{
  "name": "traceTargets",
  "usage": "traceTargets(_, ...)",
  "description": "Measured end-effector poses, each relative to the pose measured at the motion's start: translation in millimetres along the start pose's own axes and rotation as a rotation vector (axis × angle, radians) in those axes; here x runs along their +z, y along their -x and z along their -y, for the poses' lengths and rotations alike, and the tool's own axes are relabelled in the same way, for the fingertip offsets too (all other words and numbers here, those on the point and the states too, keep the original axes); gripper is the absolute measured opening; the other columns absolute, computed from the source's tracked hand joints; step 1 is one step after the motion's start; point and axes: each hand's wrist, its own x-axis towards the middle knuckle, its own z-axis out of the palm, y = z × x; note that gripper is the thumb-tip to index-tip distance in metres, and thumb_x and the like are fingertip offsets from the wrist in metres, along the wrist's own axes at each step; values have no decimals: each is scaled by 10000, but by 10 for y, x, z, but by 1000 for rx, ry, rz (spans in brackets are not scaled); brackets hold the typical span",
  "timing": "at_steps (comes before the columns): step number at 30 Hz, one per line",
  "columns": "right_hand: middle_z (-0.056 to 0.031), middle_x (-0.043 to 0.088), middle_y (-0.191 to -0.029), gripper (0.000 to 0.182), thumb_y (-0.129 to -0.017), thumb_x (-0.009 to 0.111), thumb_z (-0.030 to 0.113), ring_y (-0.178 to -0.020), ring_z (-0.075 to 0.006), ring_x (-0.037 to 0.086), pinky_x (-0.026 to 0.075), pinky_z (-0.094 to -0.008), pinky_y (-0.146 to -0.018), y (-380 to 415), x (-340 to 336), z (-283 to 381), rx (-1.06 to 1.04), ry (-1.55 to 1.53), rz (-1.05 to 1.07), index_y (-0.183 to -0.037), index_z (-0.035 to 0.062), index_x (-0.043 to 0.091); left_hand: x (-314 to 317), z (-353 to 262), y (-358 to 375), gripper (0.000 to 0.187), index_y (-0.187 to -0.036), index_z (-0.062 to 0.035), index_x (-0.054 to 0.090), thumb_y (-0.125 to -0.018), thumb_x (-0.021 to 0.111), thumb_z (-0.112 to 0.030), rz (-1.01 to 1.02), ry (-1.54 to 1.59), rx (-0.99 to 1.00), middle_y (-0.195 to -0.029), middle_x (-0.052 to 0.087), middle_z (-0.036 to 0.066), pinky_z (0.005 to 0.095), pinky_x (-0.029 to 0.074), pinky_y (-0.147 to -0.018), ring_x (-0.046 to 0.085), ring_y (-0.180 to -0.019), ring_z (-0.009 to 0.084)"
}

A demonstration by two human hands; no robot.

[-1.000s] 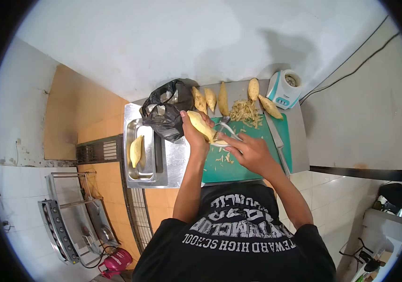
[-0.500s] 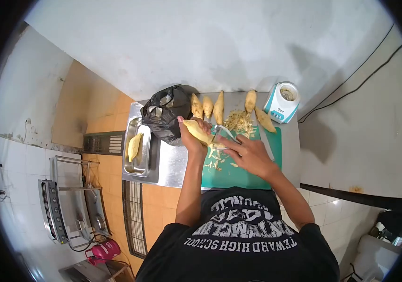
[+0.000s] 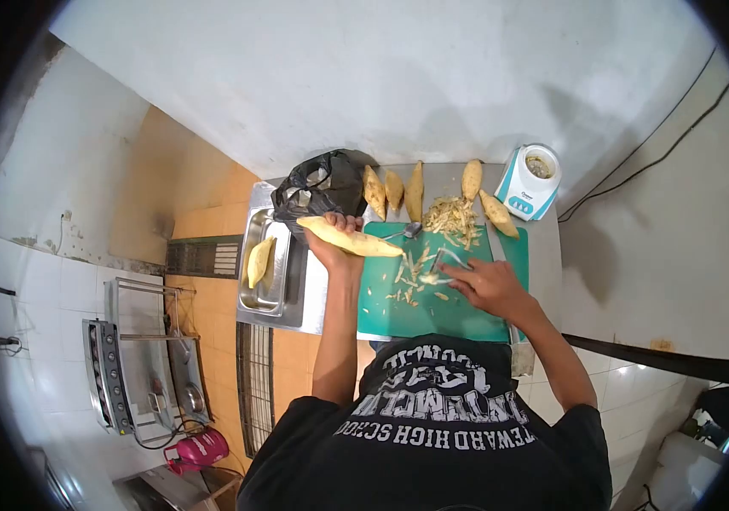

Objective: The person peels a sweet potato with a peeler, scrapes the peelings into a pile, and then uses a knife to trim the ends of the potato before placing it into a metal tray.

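My left hand (image 3: 339, 255) is closed around a peeled, pale yellow sweet potato (image 3: 366, 244), which points right over the left part of a green cutting board (image 3: 432, 320). In my right hand (image 3: 490, 286) is a Y-shaped peeler (image 3: 448, 257), apart from the sweet potato and above the board. Loose strips of peel (image 3: 403, 295) are scattered beneath both hands. A larger heap of peelings (image 3: 451, 220) lies at the board's back edge. A knife (image 3: 496, 245) rests on the board's right side, partly hidden by my right hand. A spoon-like metal utensil (image 3: 413, 229) lies near the back edge.
Several unpeeled sweet potatoes (image 3: 415, 192) line the back of the counter. A black plastic bag (image 3: 317, 183) stands at the back left. Another peeled sweet potato (image 3: 259, 261) lies in a metal basin (image 3: 279, 289). A white-and-blue blender base (image 3: 530, 183) stands at the back right.
My right hand has drawn the peeler rightward, away from the sweet potato. The sweet potato has turned closer to level in my left hand. The view has shifted slightly.
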Motion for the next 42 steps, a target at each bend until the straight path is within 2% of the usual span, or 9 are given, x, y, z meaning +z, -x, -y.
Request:
traceTargets(4, -88, 596, -794, 412, -969, 641, 377, -666, -285, 624, 496, -431, -605, -321, -87, 369, 57, -111, -142, -1379, 334, 636, 154, -24, -6, 631, -713, -127, 459, -1010, 366, -676, -6, -289, 56, -619, 431, 21, 352, 414, -708, 419, -565, 189)
traceTargets(11, -105, 607, -790, 419, -984, 615, 388, -703, -312, 633, 504, -456, -655, -467, 181, 368, 30, -122, -72, -1400, 337, 617, 124, -49, 59, 715, -646, -146, 438, -947, 366, -790, 165, -204, 46, -605, 402, -8, 357, 392, -678, 397, -566, 178)
traceTargets(16, -110, 602, -769, 421, -991, 598, 398, -719, -314, 637, 498, -452, -656, -276, 74, 126, 81, -83, -4, -1406, 323, 612, 214, -102, 3, 723, -693, -142, 469, -935, 328, -809, 61, -18, -18, -617, 410, 0, 354, 358, -635, 392, -571, 172)
traceTargets(19, -118, 597, -759, 412, -992, 597, 396, -717, -311, 637, 500, -452, -669, -429, -71, 280, 132, -161, -74, -1395, 310, 623, 165, 76, -5, 454, -918, -171, 481, -952, 554, -617, -32, -192, 103, -808, 473, -14, 347, 433, -628, 468, -630, 149)
traceTargets(20, -118, 598, -762, 403, -991, 598, 392, -713, -314, 641, 507, -460, -666, -520, -104, 334, 105, -211, -109, -1384, 308, 630, -2, 147, -106, 312, -988, -162, 468, -964, 634, -425, 69, -271, 132, -878, 491, -7, 350, 468, -608, 497, -645, 150)
traceTargets(24, -118, 612, -801, 376, -993, 593, 386, -702, -327, 656, 527, -480, -642, -734, 73, 513, 0, -50, -181, -1356, 305, 645, 239, 304, -23, 253, -1023, -124, 448, -977, 664, -247, -4, -380, 237, -884, 505, 2, 328, 484, -551, 541, -669, 140)
traceTargets(32, -117, 633, -844, 374, -1003, 569, 413, -697, -330, 664, 529, -469, -609, -424, 53, 119, 95, 79, 20, -1358, 315, 640, 313, 4, -85, 358, -1061, -117, 400, -964, 707, -273, -186, -506, 345, -685, 523, 40, 305, 488, -524, 550, -565, 148)
traceTargets(36, -113, 628, -801, 376, -1002, 579, 415, -673, -323, 654, 521, -463, -599, -685, -61, 385, 15, -69, -173, -1357, 310, 641, 210, 305, -104, 383, -1056, -97, 397, -959, 728, -265, -104, -594, 323, -693, 547, 53, 303, 489, -507, 565, -540, 152)
traceTargets(42, -93, 614, -777, 385, -959, 663, 336, -622, -300, 623, 508, -427, -582, -487, 343, 49, -5, 13, -56, -1341, 290, 661, 323, 195, -70, 271, -1030, -128, 448, -982, 678, -263, -116, -396, 162, -852, 525, 13, 334, 487, -536, 562, -635, 142)
